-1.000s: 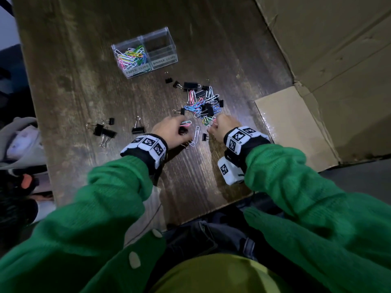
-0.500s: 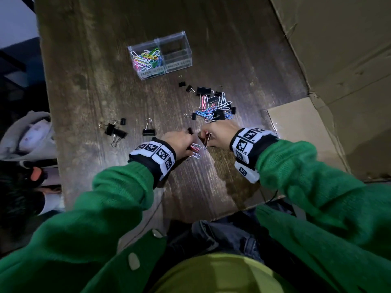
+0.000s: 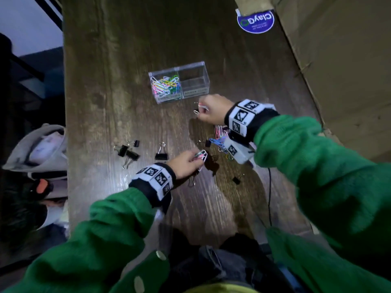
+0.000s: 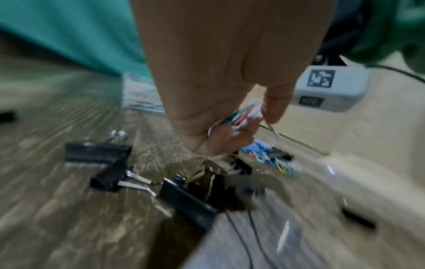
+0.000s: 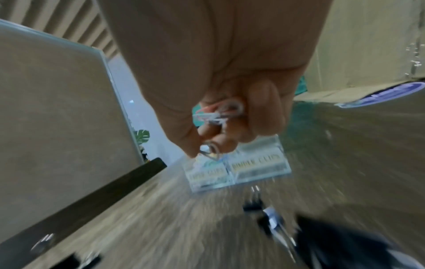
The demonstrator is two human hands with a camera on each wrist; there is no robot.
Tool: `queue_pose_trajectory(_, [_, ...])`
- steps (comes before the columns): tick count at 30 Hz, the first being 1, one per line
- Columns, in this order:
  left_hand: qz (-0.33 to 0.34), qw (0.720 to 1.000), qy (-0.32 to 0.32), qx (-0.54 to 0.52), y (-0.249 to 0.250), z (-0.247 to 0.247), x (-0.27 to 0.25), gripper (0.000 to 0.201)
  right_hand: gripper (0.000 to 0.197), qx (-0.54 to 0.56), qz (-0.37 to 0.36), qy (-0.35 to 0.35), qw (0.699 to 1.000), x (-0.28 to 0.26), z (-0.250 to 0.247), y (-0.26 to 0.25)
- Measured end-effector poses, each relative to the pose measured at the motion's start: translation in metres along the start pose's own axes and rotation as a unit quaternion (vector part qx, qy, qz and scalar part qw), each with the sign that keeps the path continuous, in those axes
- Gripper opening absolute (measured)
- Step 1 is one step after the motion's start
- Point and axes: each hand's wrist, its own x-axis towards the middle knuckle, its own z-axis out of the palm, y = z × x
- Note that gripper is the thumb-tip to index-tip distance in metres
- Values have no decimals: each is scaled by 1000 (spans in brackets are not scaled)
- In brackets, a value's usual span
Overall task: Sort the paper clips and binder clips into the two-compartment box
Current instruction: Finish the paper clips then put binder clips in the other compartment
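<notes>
— Where writing can be read, what is seen?
— "ClayG" is shown on a blue sticker (image 3: 255, 21); the box (image 3: 195, 81) labels are blurred.
— And the hands?
— Paper clips (image 3: 200, 155) are pinched in the left hand (image 3: 186, 163), others in the right hand (image 3: 212, 112), just short of the box on the dark wooden table (image 3: 127, 60).

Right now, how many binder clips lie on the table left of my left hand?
4: one small binder clip, two touching ones beside it, one nearer the left hand. Others may be hidden.
</notes>
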Motion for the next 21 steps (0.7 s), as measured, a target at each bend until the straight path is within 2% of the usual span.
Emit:
queue_pose_trajectory(2, [-43, 986, 75, -143, -4, -13, 7, 33, 19, 21, -9, 18, 1000, 28, -13, -12])
queue_pose_trajectory(4, [-54, 969, 146, -192, -12, -31, 14, 21, 16, 44, -4, 40, 998, 54, -20, -24])
queue_pose_trajectory(7, [-52, 962, 217, -158, -22, -63, 20, 9, 7, 73, 19, 75, 994, 87, -23, -40])
queue_pose_trajectory(10, [-61, 960, 264, -74, -23, -95, 24, 21, 22, 101, 33, 85, 991, 107, -18, -52])
queue_pose_trajectory(13, [-60, 945, 323, 11, -15, -128, 38, 26, 28, 112, 38, 69, 991, 115, -12, -54])
queue_pose_trajectory(15, [-64, 938, 337, 59, -4, -144, 51, 28, 37, 120, 38, 75, 989, 112, -11, -50])
queue_pose_trajectory(17, [-65, 934, 333, 112, 9, -155, 66, 30, 42, 158, 44, 115, 980, 103, -13, -41])
queue_pose_trajectory(21, [-66, 930, 273, 237, 25, -162, 95, 37, 42, 245, 60, 198, 947, 65, -14, -14])
